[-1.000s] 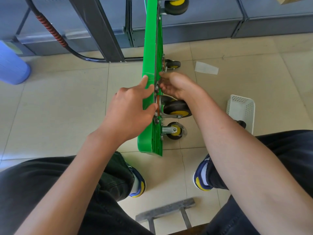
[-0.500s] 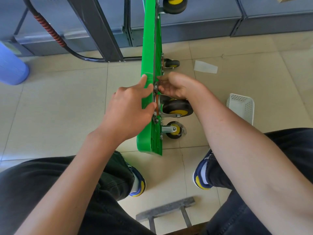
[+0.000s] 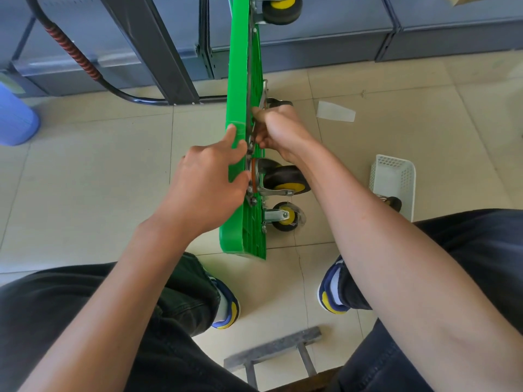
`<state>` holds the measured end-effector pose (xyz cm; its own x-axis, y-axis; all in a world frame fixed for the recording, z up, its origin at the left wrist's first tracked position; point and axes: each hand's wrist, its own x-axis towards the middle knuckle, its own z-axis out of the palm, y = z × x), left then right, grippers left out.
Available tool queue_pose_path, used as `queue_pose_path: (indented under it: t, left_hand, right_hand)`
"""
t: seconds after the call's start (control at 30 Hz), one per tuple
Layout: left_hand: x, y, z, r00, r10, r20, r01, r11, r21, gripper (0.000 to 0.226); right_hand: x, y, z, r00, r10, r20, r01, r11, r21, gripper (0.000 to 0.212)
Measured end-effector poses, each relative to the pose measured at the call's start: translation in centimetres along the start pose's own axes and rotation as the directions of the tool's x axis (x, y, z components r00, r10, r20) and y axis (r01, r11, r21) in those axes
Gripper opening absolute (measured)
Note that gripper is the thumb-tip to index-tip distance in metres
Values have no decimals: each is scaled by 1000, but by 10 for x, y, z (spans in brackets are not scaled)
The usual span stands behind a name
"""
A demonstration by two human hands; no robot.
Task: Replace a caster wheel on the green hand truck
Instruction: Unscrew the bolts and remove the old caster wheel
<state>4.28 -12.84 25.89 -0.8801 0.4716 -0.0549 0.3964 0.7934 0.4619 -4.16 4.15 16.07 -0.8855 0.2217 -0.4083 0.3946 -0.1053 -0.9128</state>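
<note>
The green hand truck point(image 3: 240, 66) stands on its long edge on the tiled floor, underside facing right. A large black-and-yellow caster point(image 3: 285, 179) sits on a metal plate on the underside, with a smaller caster point(image 3: 285, 217) just below it. Another caster point(image 3: 280, 8) shows at the far end. My left hand point(image 3: 206, 182) grips the platform's upper edge, index finger on the green rim, thumb by the caster plate. My right hand point(image 3: 278, 128) is curled on a slim metal tool point(image 3: 263, 94) against the underside above the large caster. What its fingertips touch is hidden.
A white perforated basket point(image 3: 393, 171) lies on the floor at right. A blue bin point(image 3: 15, 117) stands at far left. The truck's black handle tube point(image 3: 70, 49) and grey shelving point(image 3: 325, 49) lie behind. A paper scrap point(image 3: 335, 111) and a metal bar point(image 3: 271, 349) lie nearby.
My right hand has shifted a little farther along the underside and turned at the wrist. My left hand keeps its hold on the platform edge.
</note>
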Motion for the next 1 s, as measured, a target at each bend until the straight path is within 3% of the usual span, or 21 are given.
queue_pose_path:
  t: [0.33, 0.53, 0.8, 1.0]
  left_hand:
    - [1, -2, 0, 1000, -21, 3, 21, 1000, -16, 42]
    - [2, -3, 1, 1000, -31, 3, 31, 999, -21, 42]
    - [2, -3, 1, 999, -34, 6, 34, 999, -27, 44]
    - [2, -6, 0, 999, -43, 5, 43, 997, -62, 48]
  right_hand:
    - [-10, 7, 1, 993, -103, -50, 94, 984, -150, 32]
    - [-25, -3, 1, 968, -246, -45, 227, 939, -260, 31]
    - [-59, -1, 9, 833, -545, -96, 472, 791, -390, 13]
    - [-84, 18, 12, 729, -674, -122, 592, 710, -383, 8]
